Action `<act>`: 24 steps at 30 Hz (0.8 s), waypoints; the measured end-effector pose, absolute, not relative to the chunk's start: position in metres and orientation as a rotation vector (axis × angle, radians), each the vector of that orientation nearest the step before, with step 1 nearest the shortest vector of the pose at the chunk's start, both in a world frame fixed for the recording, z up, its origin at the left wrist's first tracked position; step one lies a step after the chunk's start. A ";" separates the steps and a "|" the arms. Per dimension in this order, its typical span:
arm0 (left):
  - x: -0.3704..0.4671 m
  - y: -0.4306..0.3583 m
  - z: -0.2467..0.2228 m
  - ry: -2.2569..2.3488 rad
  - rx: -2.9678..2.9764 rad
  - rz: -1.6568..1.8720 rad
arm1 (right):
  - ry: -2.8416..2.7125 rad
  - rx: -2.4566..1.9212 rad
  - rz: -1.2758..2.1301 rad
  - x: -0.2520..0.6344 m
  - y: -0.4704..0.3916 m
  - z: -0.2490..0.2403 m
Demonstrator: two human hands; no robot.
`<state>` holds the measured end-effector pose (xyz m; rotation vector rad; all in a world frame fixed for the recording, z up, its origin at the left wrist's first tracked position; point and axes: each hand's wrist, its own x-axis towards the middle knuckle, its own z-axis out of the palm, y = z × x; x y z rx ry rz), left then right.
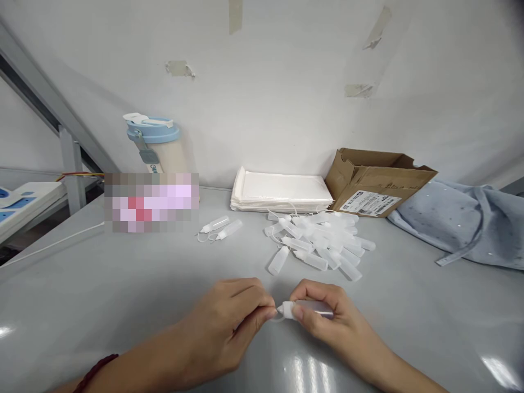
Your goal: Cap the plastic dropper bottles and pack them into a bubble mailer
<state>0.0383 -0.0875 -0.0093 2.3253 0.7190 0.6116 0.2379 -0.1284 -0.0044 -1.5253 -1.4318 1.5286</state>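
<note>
Near the front of the table, my right hand (323,308) is closed around a small translucent squeeze bottle (313,309). It lies nearly level, its white collar and pointed nozzle facing left. My left hand (241,311) pinches thumb and fingers together right at the nozzle's tip. A thin clear strap loops below the nozzle toward those fingertips; what they hold is hidden. Beyond my hands is a loose pile of similar bottles (319,237). Farther left, two more bottles (223,226) lie side by side, with thin tips and looped straps.
Against the wall are a stack of white padded envelopes (282,188) and an open cardboard box (376,183). Grey-blue cloth (462,224) lies at the right. A blue-lidded tumbler (158,136) stands behind a pixelated patch at left, near a power strip (30,204) and white cable (53,243).
</note>
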 end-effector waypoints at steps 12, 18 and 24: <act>0.041 -0.086 -0.017 0.588 2.360 0.841 | -1.535 -1.519 1.456 0.238 -0.130 -0.005; 0.038 -0.079 -0.012 0.650 2.367 0.768 | -1.532 -1.499 1.380 0.239 -0.127 -0.003; 0.038 -0.077 -0.014 0.602 2.361 0.816 | -1.508 -1.487 1.360 0.239 -0.127 -0.003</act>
